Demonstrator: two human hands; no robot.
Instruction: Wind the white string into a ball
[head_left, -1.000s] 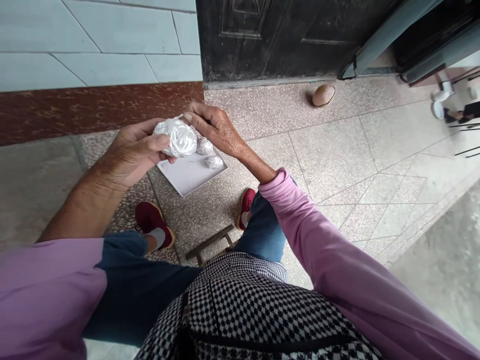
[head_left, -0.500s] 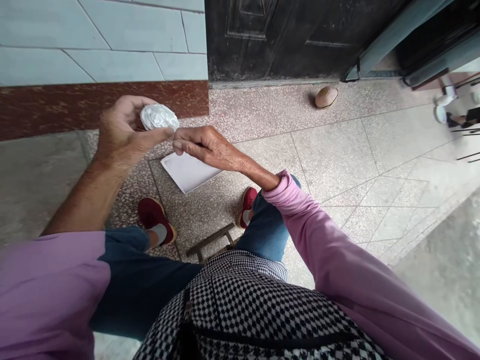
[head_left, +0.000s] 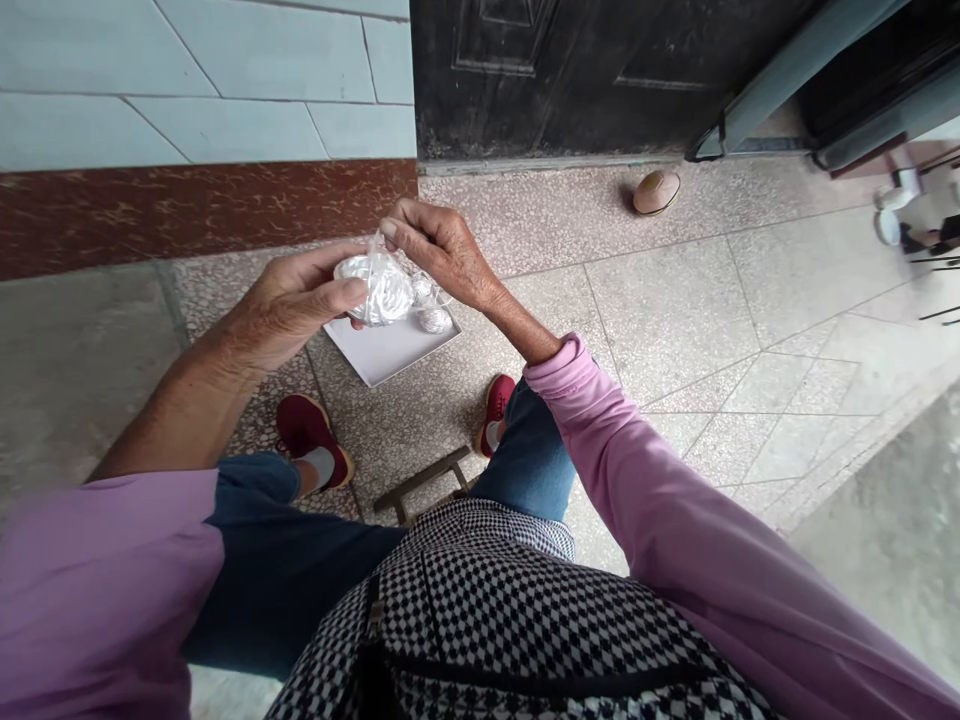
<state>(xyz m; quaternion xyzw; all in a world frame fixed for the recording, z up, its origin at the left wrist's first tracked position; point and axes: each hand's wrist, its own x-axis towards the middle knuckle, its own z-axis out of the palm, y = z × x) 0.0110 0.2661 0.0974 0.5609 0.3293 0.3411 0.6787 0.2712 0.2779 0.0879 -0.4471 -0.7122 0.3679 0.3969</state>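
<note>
My left hand is closed round a ball wrapped in clear plastic film, thumb across its front. My right hand pinches the loose film at the top of that ball. Below the hands a white tray lies on the speckled floor. Two smaller wrapped balls sit on its far end, partly hidden by my right hand.
I sit on a low wooden stool, red shoes on the terrazzo floor on both sides of the tray. A round brown object lies by the dark door. A tiled wall with a red base runs at left.
My left hand came back down and right with the wrapped ball. My right hand, held flat half a second ago, rose and now pinches the film at the ball's top.
</note>
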